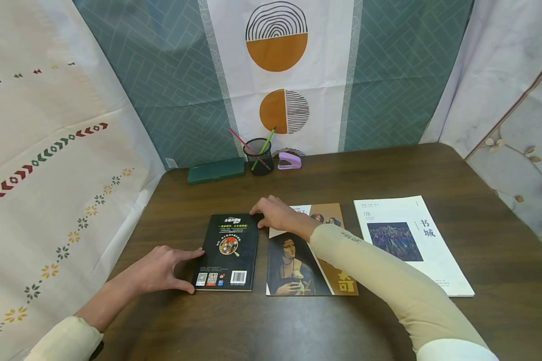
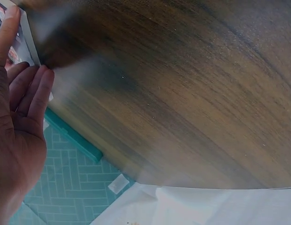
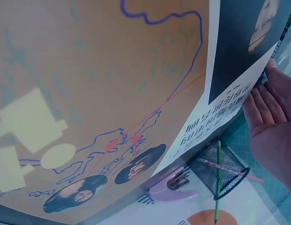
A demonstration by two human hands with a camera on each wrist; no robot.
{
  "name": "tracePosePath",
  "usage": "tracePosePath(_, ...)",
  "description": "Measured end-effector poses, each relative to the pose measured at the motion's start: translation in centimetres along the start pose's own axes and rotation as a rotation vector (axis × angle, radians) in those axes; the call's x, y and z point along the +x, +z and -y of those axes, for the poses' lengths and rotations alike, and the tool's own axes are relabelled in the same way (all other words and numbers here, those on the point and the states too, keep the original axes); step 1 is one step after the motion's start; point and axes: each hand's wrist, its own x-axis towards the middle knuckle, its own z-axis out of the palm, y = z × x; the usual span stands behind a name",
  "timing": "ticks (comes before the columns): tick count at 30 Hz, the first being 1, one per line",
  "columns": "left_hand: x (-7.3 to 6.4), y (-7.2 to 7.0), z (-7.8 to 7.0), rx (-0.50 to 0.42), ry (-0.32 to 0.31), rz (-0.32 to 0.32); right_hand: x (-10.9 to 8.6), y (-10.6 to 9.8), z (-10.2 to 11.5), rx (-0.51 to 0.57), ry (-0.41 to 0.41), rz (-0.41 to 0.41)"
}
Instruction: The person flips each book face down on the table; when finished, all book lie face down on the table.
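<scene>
A black book (image 1: 228,255) with a round picture and barcodes on its cover lies flat on the wooden table, left of two other publications. My left hand (image 1: 160,271) is at its left side, index fingertip on the left edge and thumb by the lower left corner. Over the table from the right reaches my right hand (image 1: 275,213), its fingertips at the book's upper right corner. That forearm crosses above a brown magazine (image 1: 293,271) with a painted portrait, hiding part of it. In the right wrist view, the right fingers extend fairly straight beside the magazine's edge.
A white magazine (image 1: 406,245) with a dark blue picture lies at the right. Along the back edge stand a green case (image 1: 217,170), a black mesh pen holder (image 1: 259,163) with two pencils, and a purple stapler (image 1: 290,161). Cloth hangs around the table.
</scene>
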Motion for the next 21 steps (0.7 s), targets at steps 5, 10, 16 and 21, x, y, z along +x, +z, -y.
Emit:
tracePosePath(5, 0.2, 0.0, 0.1, -0.023, -0.013, -0.005, -0.2, -0.2, -0.2, -0.004, 0.008, 0.028)
tracePosePath(10, 0.1, 0.2, 0.6, -0.114, -0.082, -0.061, -0.6, -1.1, -0.4, 0.014, 0.004, 0.09)
tracePosePath(16, 0.8, 0.2, 1.6, -0.222, -0.131, -0.169, -1.3, -2.5, -1.5, 0.032, 0.005, 0.053)
tracePosePath(21, 2.6, -0.3, 1.9, -0.248, -0.158, -0.205, -2.1, -3.5, -3.0, 0.059, 0.012, 0.025)
